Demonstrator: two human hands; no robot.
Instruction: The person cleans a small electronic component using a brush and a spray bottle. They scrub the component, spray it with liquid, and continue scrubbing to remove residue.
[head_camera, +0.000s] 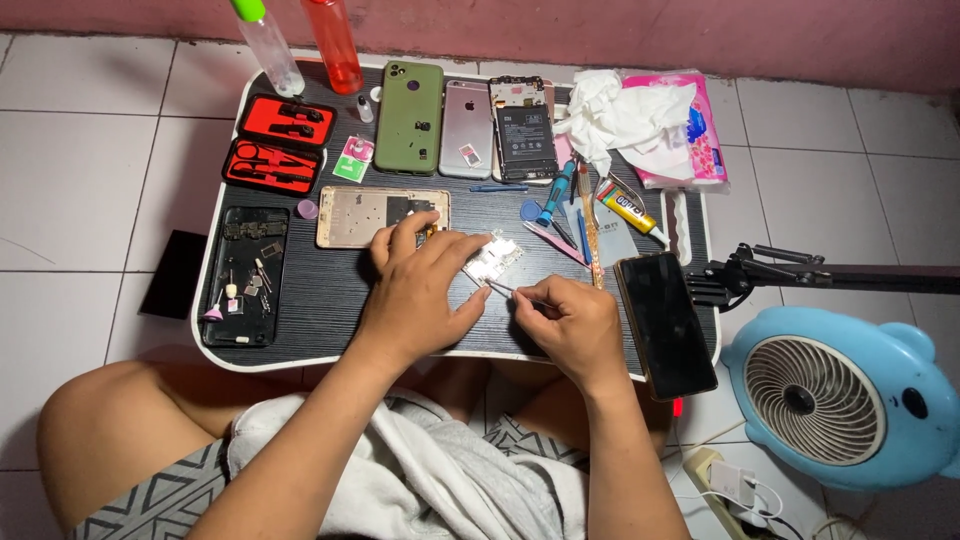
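Note:
My left hand (420, 290) rests on the dark lap table (320, 300), fingers pressing down a small silvery phone part (493, 258). My right hand (572, 325) grips a thin metal tool (503, 290), its tip touching the near edge of that part. Just beyond my left hand lies a gold phone frame (370, 215) with its inside showing.
At the back stand a green-cased phone (409, 117), a silver phone (467, 128), an opened phone (523, 130), white tissues (620, 120) and two bottles. An open red tool case (280, 145) and black tray (245, 275) sit left; a black phone (665, 325) and blue fan (840, 400) right.

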